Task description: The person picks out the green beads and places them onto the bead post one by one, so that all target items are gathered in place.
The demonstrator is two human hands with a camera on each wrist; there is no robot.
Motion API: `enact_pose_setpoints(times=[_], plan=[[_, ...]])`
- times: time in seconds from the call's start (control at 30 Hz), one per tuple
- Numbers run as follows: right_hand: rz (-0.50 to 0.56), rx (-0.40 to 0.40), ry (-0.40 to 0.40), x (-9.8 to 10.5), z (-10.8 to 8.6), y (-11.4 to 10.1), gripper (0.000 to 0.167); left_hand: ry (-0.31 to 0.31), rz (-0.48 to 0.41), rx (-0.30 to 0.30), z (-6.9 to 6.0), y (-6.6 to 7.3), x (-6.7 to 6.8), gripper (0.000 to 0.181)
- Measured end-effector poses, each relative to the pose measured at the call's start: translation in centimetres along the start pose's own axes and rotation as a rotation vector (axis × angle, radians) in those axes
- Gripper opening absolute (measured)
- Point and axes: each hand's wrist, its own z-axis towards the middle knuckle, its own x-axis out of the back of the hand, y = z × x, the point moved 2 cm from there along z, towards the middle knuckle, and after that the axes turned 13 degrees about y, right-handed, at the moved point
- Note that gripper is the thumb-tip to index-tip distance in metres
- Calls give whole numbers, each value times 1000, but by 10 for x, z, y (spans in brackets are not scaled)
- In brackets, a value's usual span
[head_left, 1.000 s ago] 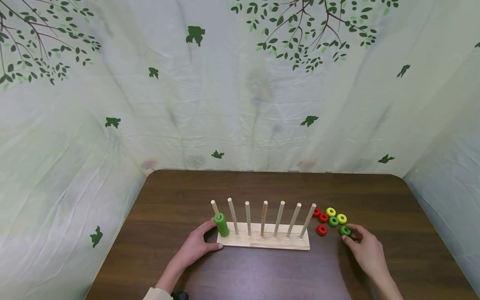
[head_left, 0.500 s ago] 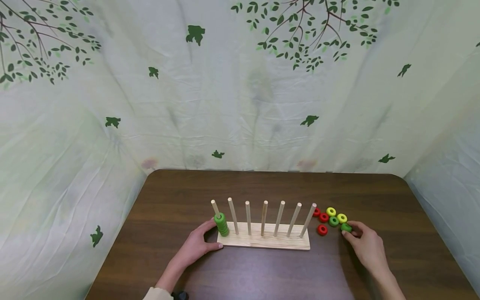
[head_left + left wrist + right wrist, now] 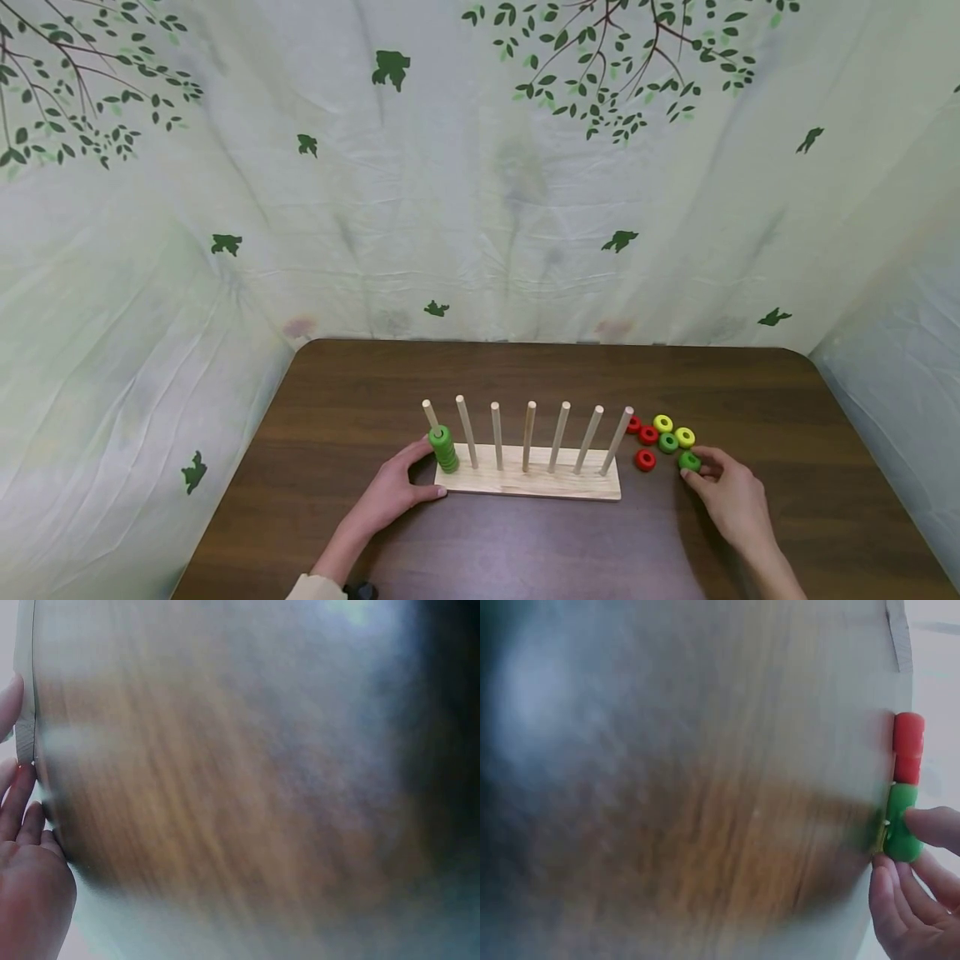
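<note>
A pale wooden peg board (image 3: 528, 485) with a row of several upright pegs lies on the table. Green rings (image 3: 444, 452) are stacked on its leftmost peg. My left hand (image 3: 390, 497) holds the board's left end, thumb at the front edge and fingers behind the stack. At the right, my right hand (image 3: 733, 502) pinches a green ring (image 3: 688, 462) between thumb and fingers, at or just over the tabletop. In the right wrist view that green ring (image 3: 902, 823) appears edge-on, with red rings (image 3: 908, 748) beyond it.
Between the board and my right hand lie loose rings: a second green ring (image 3: 667, 442), yellow rings (image 3: 684, 437) and red rings (image 3: 645, 460). The brown table (image 3: 360, 375) ends at a leaf-printed curtain (image 3: 480, 208) behind it.
The pinched green ring tipped up and its hole turned from view half a second ago; now it lies flatter, hole showing. My left hand and the board stay put.
</note>
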Motion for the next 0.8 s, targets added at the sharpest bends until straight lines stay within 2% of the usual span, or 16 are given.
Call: enact_pose_setpoints(times=[0.2,0.4,0.8], plan=[[39,-6,24,4,-8,-6,42,15,5,-37,0,2,0,71],[56,-29,10,12,-16,-19,42,8,-22,-19,0,4,1,70],[118,77,8,23,-30,-57,40,1,-12,-9,-1,4,2,70]])
